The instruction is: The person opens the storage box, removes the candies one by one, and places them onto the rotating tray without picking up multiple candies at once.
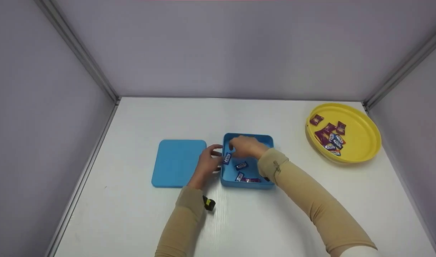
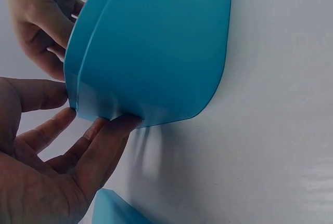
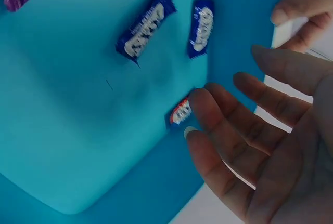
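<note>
A blue open box point(image 1: 248, 185) stands mid-table with several wrapped candies inside, blue ones point(image 1: 241, 165) and a purple one point(image 1: 251, 180). My left hand point(image 1: 212, 159) rests against the box's left wall; in the left wrist view its thumb and straight fingers point(image 2: 104, 135) touch the outer wall point(image 2: 156, 52). My right hand point(image 1: 239, 146) reaches into the box at its far left. In the right wrist view that hand point(image 3: 229, 94) is spread and relaxed, holding nothing, and a small blue candy point(image 3: 179, 114) lies at its fingertips. Two more blue candies point(image 3: 146, 24) lie on the box floor point(image 3: 78, 130).
The box's flat blue lid point(image 1: 178, 162) lies just left of my left hand. At the right edge of the white table sits a yellow round plate point(image 1: 364, 125) with several more candies point(image 1: 330, 137). Grey walls enclose the table on three sides.
</note>
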